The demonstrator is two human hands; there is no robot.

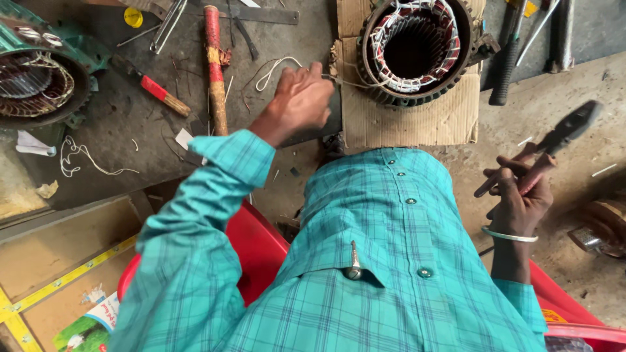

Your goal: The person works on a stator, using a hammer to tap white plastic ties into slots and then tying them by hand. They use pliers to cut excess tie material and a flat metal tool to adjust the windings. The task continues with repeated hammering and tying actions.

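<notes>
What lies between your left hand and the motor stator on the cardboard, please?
In the head view, a thin pale cord runs from the left hand across the cardboard edge to the motor stator.

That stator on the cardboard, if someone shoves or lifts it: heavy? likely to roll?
The stator is probably heavy for its size: thick dark metal ring packed with windings. It lies flat, bore up, on the cardboard, so a push would likely slide it rather than roll it. The white-laced windings look snag-prone; the left hand holds a cord running toward them.
</notes>
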